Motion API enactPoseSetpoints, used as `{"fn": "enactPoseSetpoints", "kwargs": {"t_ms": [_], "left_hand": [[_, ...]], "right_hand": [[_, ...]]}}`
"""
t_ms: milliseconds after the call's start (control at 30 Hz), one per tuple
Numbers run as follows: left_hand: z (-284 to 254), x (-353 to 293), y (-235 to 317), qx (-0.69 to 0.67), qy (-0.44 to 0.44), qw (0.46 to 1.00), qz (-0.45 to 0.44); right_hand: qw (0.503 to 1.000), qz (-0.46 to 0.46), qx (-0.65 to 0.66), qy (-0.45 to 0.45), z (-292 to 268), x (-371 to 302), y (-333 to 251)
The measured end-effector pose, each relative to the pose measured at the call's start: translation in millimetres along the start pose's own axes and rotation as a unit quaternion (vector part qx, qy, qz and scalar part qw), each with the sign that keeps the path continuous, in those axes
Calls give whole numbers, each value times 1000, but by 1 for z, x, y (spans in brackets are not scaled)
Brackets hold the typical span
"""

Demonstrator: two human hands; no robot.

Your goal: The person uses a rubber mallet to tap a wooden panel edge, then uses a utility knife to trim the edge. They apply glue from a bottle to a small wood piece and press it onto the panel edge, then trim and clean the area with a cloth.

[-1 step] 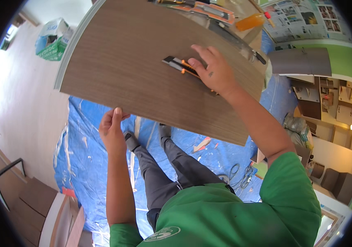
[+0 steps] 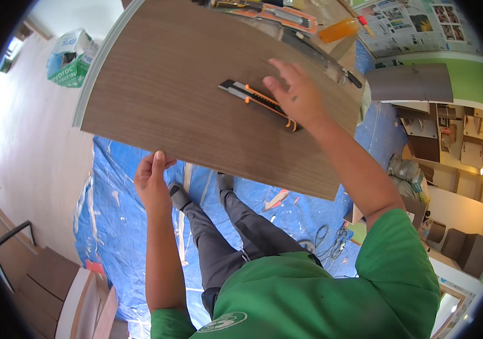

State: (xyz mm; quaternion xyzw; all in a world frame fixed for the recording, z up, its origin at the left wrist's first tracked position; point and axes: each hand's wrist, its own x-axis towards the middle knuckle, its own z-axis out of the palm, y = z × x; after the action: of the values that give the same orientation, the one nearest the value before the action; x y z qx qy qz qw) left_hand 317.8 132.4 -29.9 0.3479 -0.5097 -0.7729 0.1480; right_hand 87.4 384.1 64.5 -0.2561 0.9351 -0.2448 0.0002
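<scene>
A broad brown wood-grain panel (image 2: 196, 90) spans the upper middle, its near edge facing me. My left hand (image 2: 154, 179) pinches that near edge, thumb on top and fingers curled at the rim. On the panel lies a utility knife (image 2: 261, 105) with an orange and black body, its blade end pointing left. Just right of the knife, my right hand (image 2: 298, 96) is open, fingers apart, holding nothing. Whether the palm touches the panel cannot be told.
Behind the panel lie a packaged cutter (image 2: 286, 16), a handsaw (image 2: 320, 53) and an orange bottle (image 2: 340, 30). Blue sheeting (image 2: 123, 192) covers the floor under my feet. At the left stands a green and white bag (image 2: 71, 59); cables (image 2: 334, 243) lie at lower right.
My right hand has shifted slightly right and off the utility knife, so more of the knife's handle shows. The left hand keeps its hold on the panel edge.
</scene>
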Motion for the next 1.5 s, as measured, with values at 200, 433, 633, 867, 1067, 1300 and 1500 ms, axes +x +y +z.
{"fn": "enactPoseSetpoints", "kwargs": {"t_ms": [200, 433, 633, 867, 1067, 1300, 1500], "left_hand": [[15, -4, 0, 49, -1, 998, -29], [5, 0, -9, 4, -37, 999, -15], [-7, 5, -15, -18, -61, 998, 3], [-1, 5, -18, -20, -65, 998, 9], [-6, 4, -16, 3, -58, 998, 16], [-6, 5, -19, -14, -78, 997, 4], [-15, 10, -15, -15, -74, 997, -25]], "right_hand": [[950, 228, 59, 206, -74, 49, 133], [925, 283, 85, 239, -113, 122, 238], [913, 299, 191, 202, -106, 157, 244], [909, 293, 195, 222, -113, 170, 271], [890, 241, 294, 251, -130, 128, 242], [907, 168, 321, 216, -187, 13, 196], [892, 181, 390, 137, -199, -97, 142]]}}
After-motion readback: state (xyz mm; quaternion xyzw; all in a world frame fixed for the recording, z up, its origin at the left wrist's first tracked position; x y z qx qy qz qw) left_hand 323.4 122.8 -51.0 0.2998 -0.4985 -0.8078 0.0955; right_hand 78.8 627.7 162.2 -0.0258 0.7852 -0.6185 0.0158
